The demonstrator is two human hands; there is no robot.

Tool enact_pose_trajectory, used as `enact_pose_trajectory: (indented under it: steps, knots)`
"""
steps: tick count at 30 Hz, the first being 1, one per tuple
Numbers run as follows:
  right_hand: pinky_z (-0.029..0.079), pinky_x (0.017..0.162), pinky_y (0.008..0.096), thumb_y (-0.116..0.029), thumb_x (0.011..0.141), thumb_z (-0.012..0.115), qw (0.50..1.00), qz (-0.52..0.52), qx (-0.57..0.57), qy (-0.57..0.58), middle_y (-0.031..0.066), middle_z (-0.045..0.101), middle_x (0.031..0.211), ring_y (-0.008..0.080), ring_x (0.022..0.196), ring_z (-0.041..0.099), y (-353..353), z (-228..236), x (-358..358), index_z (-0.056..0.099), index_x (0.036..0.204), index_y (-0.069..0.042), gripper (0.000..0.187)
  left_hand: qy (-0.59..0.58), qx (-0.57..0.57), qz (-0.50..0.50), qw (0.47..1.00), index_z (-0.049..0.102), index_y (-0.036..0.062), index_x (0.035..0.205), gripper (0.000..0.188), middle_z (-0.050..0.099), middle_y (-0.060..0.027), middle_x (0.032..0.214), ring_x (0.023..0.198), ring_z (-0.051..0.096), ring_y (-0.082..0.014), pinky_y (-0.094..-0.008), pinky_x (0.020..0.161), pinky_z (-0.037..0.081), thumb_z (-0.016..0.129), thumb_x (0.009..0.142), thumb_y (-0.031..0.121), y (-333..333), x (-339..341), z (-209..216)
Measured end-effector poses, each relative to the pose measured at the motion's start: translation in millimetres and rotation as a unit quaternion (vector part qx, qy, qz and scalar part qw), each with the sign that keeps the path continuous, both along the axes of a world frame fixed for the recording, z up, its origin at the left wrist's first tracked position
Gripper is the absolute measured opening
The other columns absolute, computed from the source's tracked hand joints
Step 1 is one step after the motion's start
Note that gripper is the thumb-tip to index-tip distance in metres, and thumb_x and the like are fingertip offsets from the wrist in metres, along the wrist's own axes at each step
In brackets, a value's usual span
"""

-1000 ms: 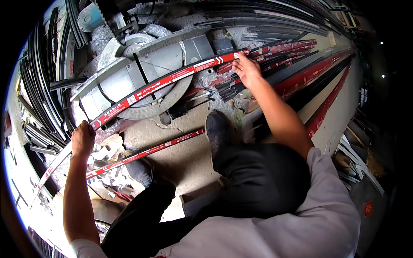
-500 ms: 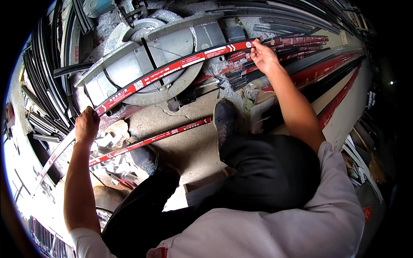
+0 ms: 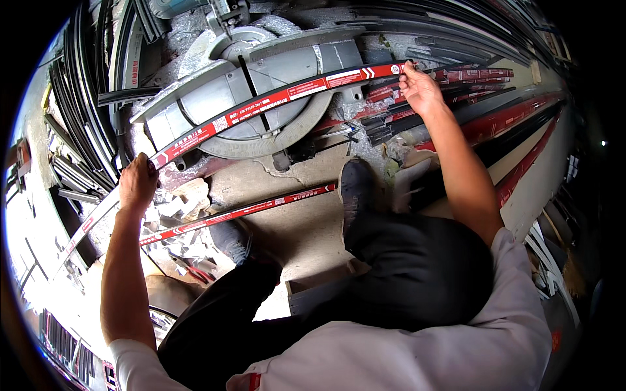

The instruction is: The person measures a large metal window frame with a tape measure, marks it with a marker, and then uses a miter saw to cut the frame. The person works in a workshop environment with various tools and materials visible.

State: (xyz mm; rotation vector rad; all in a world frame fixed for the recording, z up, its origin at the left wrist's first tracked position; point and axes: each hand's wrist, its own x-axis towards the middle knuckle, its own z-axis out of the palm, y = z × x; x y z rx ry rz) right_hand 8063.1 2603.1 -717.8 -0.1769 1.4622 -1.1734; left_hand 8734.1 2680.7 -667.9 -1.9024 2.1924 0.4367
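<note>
A long, narrow profile strip [image 3: 280, 98] faced with red printed film spans between my hands, over the front of a mitre saw [image 3: 287, 55]. Toward its left part, my left hand [image 3: 137, 182] is closed round the strip, which runs on past it to the lower left. At the right end, my right hand [image 3: 419, 86] pinches the strip between thumb and fingers. The saw's round metal table and its slot show behind the strip; the saw head [image 3: 225, 16] is cut off by the top edge.
A second red-faced strip [image 3: 261, 207] lies low across the floor by my shoes. Dark profiles [image 3: 81, 98] crowd the left side. More red-wrapped profiles [image 3: 476, 75] are stacked at the right. Pale offcuts [image 3: 179, 208] and red-handled pliers [image 3: 199, 272] lie near my left foot.
The whole scene has shifted slightly to the right in the picture. Both hands keep the same hold on the strip, and its position over the saw looks nearly unchanged.
</note>
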Motion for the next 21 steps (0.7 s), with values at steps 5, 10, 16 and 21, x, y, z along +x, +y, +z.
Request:
enact_pose_trajectory:
  steps: [5, 10, 16, 21]
  knots:
    - [0.047, 0.070, 0.0239, -0.017, 0.094, 0.078, 1.000, 0.018, -0.010, -0.002, -0.0012, 0.064, 0.085, 0.0119, 0.074, 0.056, -18, 3, 11, 0.069, 0.097, -0.010, 0.012, -0.008, -0.007, 0.023, 1.000, 0.052, 0.0027, 0.094, 0.026, 0.067, -0.0204, 0.090, 0.090, 0.066, -0.0415, -0.0501, 0.080, 0.051, 0.075, 0.086, 0.014, -7, 9, 5]
    - [0.044, 0.068, 0.0241, -0.015, 0.094, 0.078, 0.999, 0.029, -0.013, -0.001, -0.0007, 0.063, 0.088, 0.0123, 0.075, 0.055, -27, 3, 19, 0.068, 0.101, -0.009, 0.014, -0.016, -0.008, 0.012, 1.000, 0.052, 0.0035, 0.096, 0.029, 0.068, -0.0193, 0.095, 0.096, 0.066, -0.0408, -0.0493, 0.083, 0.051, 0.076, 0.085, 0.014, -15, 19, 3]
    - [0.044, 0.067, 0.0239, -0.015, 0.094, 0.078, 0.998, 0.056, -0.012, -0.007, -0.0002, 0.063, 0.088, 0.0124, 0.076, 0.055, -32, 3, 30, 0.067, 0.103, -0.008, 0.015, -0.026, -0.014, 0.025, 0.999, 0.052, 0.0041, 0.097, 0.029, 0.068, -0.0190, 0.097, 0.096, 0.067, -0.0406, -0.0492, 0.083, 0.051, 0.076, 0.085, 0.015, -19, 34, 1]
    - [0.044, 0.068, 0.0231, -0.016, 0.094, 0.078, 0.996, 0.090, -0.013, -0.001, -0.0005, 0.063, 0.087, 0.0129, 0.078, 0.057, -32, 3, 36, 0.068, 0.103, -0.009, 0.015, -0.051, 0.000, 0.049, 0.997, 0.053, 0.0056, 0.096, 0.027, 0.068, -0.0178, 0.094, 0.096, 0.066, -0.0406, -0.0492, 0.084, 0.051, 0.076, 0.085, 0.014, -27, 33, 7]
